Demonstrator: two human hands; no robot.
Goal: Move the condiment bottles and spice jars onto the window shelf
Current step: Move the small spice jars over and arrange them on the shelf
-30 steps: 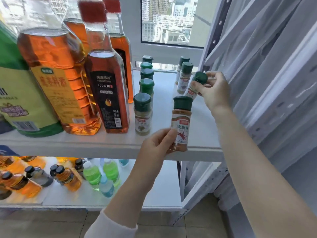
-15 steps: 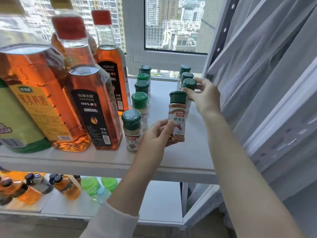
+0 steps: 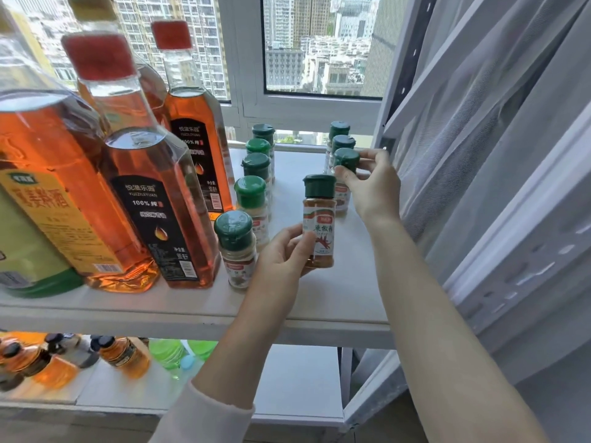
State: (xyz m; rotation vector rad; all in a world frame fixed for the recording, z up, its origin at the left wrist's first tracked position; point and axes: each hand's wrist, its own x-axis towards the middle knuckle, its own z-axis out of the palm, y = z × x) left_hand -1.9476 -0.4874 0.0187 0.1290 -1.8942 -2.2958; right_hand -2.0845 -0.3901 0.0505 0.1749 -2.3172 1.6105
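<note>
Far left: a big bottle with a green base (image 3: 32,270) is standing at the front of the window shelf (image 3: 335,298), cut off by the frame edge.
Amber bottles: a large one with a yellow label (image 3: 48,187) is standing just beside it, then two red-capped bottles with black labels, one in front (image 3: 153,212) and one behind (image 3: 195,148).
Lower shelf: small amber and green bottles (image 3: 128,356) are lying and standing on the lower shelf (image 3: 297,378).
Left jar row: five green-capped spice jars are lining up front to back, the nearest (image 3: 236,247) just beside the front black-label bottle.
Left hand: the left hand (image 3: 281,254) is gripping the chili powder jar (image 3: 319,219) by its side, fingers curled round it; the jar is staying upright over the shelf, contact with the board unclear.
Right jar row: three green-capped jars are queuing behind the chili jar.
Right hand: the right hand (image 3: 374,187) is pinching the cap of the front jar of that row (image 3: 347,159).
Far right: a sheer curtain (image 3: 479,155) is hanging beside the shelf.
</note>
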